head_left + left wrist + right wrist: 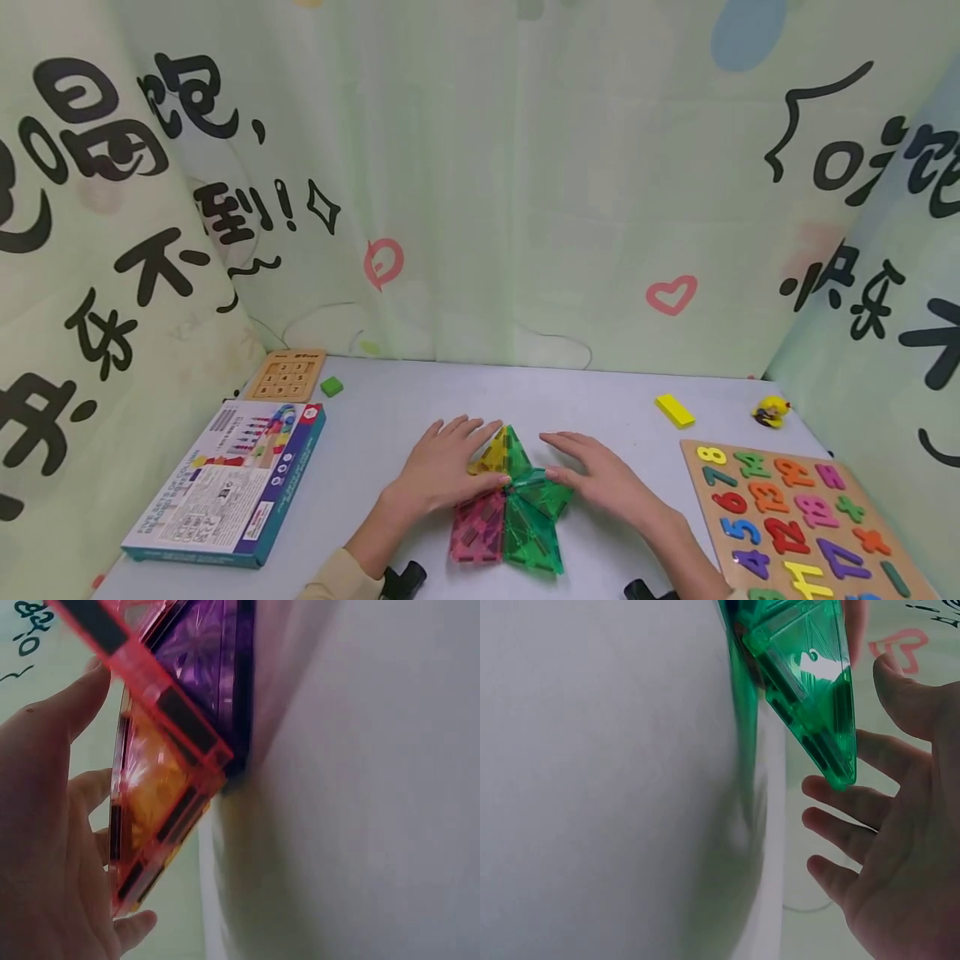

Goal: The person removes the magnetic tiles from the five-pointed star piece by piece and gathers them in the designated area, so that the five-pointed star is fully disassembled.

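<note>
Translucent tiles (480, 529) stood between the left grip (442, 467) and right grip (603, 479), both relaxed, unclenched; open surface (356, 442) parted the left grip from the box's (217, 483) edge.

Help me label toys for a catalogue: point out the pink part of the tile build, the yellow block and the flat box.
Pink part of the tile build (477, 537): head view, on its lower half.
Yellow block (675, 411): head view, middle of its top.
Flat box (213, 483): head view, on its printed top face.

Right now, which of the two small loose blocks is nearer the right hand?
The yellow block, lying past the right hand near the number board; the green block is over left, beside the wooden tray.
</note>
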The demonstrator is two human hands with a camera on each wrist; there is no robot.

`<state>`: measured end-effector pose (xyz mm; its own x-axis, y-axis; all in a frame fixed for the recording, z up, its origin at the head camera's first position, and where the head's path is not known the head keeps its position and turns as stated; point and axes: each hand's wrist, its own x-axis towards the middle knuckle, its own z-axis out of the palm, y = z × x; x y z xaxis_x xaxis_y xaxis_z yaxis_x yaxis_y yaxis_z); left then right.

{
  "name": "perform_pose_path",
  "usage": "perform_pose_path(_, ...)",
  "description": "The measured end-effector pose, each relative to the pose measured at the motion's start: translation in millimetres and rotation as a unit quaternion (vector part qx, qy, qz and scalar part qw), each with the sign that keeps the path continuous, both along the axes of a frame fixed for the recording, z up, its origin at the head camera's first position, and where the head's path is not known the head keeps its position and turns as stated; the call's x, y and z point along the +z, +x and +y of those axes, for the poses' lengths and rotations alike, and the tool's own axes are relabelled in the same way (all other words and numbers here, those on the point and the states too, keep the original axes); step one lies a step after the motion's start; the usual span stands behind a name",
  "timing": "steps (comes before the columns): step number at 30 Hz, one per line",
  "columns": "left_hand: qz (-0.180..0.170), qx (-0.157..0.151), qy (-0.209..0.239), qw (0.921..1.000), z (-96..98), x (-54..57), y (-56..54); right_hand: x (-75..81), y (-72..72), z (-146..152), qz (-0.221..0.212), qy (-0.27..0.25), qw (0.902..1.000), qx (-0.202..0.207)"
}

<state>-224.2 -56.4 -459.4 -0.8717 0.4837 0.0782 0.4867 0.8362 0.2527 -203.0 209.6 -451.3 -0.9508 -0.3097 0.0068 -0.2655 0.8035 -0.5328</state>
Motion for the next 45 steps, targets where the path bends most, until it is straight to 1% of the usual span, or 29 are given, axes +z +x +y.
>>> perform_pose_path(8,-0.004,-0.020,-0.009,0.9997,11.1,-0.6,4.9,2.8,0.0,-8.4,-0.049,-0.043,0.9976,0.023)
perform_pose_path(11,-0.004,-0.021,-0.015,0.9997,12.9,-0.3,5.4,2.5,-1.0,-8.8,-0.063,-0.059,0.9961,0.015)
perform_pose_path(14,-0.004,-0.020,-0.016,0.9997,13.9,-0.7,5.5,1.4,-1.8,-7.2,-0.075,-0.086,0.9935,-0.002)
perform_pose_path(18,-0.002,-0.022,-0.013,0.9997,14.5,-0.6,6.8,-2.6,-2.5,-4.0,-0.103,-0.140,0.9842,-0.033)
perform_pose_path(22,-0.003,-0.020,-0.009,0.9997,15.5,-1.5,6.6,-6.9,-3.2,-3.2,-0.139,-0.206,0.9665,-0.062)
perform_pose_path(24,-0.006,-0.017,-0.007,0.9998,16.0,-2.0,6.0,-8.6,-3.2,-3.4,-0.151,-0.244,0.9550,-0.076)
perform_pose_path(28,-0.007,-0.012,-0.005,0.9999,16.3,-2.4,4.9,-11.0,-2.6,-3.4,-0.159,-0.307,0.9339,-0.090)
perform_pose_path(32,-0.004,-0.011,-0.004,0.9999,16.2,-2.1,4.6,-13.4,-1.9,-3.5,-0.173,-0.348,0.9154,-0.106)
perform_pose_path(35,0.007,-0.023,0.007,0.9997,16.9,-1.2,5.2,-15.1,-1.0,-4.0,-0.188,-0.376,0.8978,-0.130)
perform_pose_path(38,0.016,-0.045,0.030,0.9984,19.2,0.1,7.1,-16.5,1.2,-5.1,-0.195,-0.410,0.8765,-0.159)
perform_pose_path(40,0.016,-0.057,0.044,0.9973,21.3,0.7,8.9,-17.5,2.9,-5.7,-0.197,-0.433,0.8628,-0.171)
perform_pose_path(43,0.010,-0.068,0.062,0.9957,24.7,1.8,12.4,-18.6,5.5,-6.0,-0.195,-0.461,0.8481,-0.175)
perform_pose_path(45,0.010,-0.071,0.073,0.9948,26.7,2.3,14.3,-19.0,5.8,-4.9,-0.194,-0.473,0.8414,-0.175)
